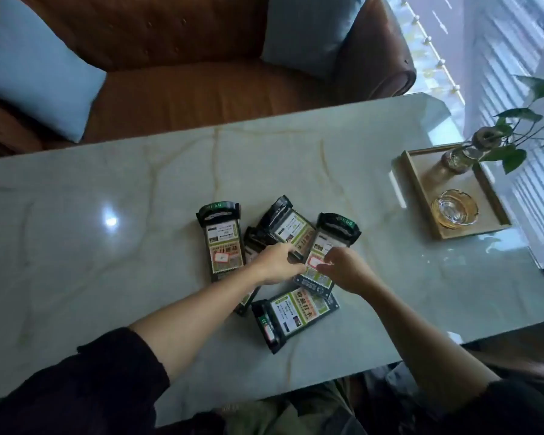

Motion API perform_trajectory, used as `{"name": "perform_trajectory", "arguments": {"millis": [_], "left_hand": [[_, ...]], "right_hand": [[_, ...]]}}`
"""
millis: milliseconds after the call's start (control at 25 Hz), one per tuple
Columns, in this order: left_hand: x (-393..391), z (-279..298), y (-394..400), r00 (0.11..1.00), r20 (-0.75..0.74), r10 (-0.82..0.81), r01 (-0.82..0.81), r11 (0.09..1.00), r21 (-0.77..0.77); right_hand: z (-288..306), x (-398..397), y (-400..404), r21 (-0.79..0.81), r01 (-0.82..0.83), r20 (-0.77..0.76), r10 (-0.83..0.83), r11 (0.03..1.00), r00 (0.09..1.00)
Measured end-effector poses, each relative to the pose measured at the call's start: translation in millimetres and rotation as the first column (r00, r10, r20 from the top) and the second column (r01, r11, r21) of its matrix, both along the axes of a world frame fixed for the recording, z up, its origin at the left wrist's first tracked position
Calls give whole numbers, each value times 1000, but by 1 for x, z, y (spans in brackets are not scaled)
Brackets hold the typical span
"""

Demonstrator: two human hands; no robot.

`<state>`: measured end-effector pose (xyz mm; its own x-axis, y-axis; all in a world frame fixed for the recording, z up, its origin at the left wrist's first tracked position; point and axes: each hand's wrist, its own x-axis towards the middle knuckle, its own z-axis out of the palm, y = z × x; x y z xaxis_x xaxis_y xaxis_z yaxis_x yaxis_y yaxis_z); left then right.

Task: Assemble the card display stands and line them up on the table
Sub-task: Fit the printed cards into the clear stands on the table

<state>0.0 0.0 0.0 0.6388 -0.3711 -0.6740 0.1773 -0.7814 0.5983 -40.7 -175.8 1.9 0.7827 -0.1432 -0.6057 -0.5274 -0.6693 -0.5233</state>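
Several card display stands lie flat in a loose pile on the pale marble table [139, 215]. Each is a black holder with a green and white printed card. One stand [222, 240] lies at the left, one [285, 226] at the back, one [325, 246] at the right and one [291, 315] nearest me. A further one is mostly hidden under my left arm. My left hand [275, 265] rests on the pile's middle, fingers curled at the right stand's left edge. My right hand [343, 270] pinches that same stand's lower right part.
A wooden tray [421, 186] at the table's right end holds a glass ashtray [454, 208] and a vase with a leafy plant [465, 155]. A brown leather sofa [186, 89] with blue cushions stands behind the table. Window blinds are at the right.
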Motion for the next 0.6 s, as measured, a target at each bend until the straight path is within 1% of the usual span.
{"name": "perform_trajectory", "arguments": {"millis": [80, 120, 160, 240, 320, 400, 480, 600], "left_hand": [[-3, -14, -17, 995, -63, 83, -83, 997, 7], [-6, -25, -25, 989, -87, 121, -120, 993, 14], [-8, -29, -31, 982, -105, 155, -154, 988, 13], [-11, -39, -42, 969, -141, 201, -198, 980, 35], [-13, -42, -51, 954, -172, 245, -238, 969, 62], [-16, -54, -54, 944, -182, 274, -262, 961, 89], [-10, -61, -56, 936, -167, 310, -298, 950, 90], [5, -56, -61, 897, -190, 399, -398, 916, 44]], "right_hand": [[-12, -6, -13, 101, 192, -87, -184, 976, 979], [-20, -10, -18, 156, 302, -143, -281, 940, 949], [-27, -13, -22, 179, 388, -199, -353, 904, 914], [-36, -15, -27, 225, 500, -318, -422, 836, 849], [-45, -14, -32, 278, 582, -398, -460, 764, 794], [-52, -13, -36, 293, 619, -446, -469, 729, 762], [-56, -9, -43, 291, 653, -441, -508, 699, 740], [-50, 7, -62, 357, 688, -418, -550, 632, 722]]}}
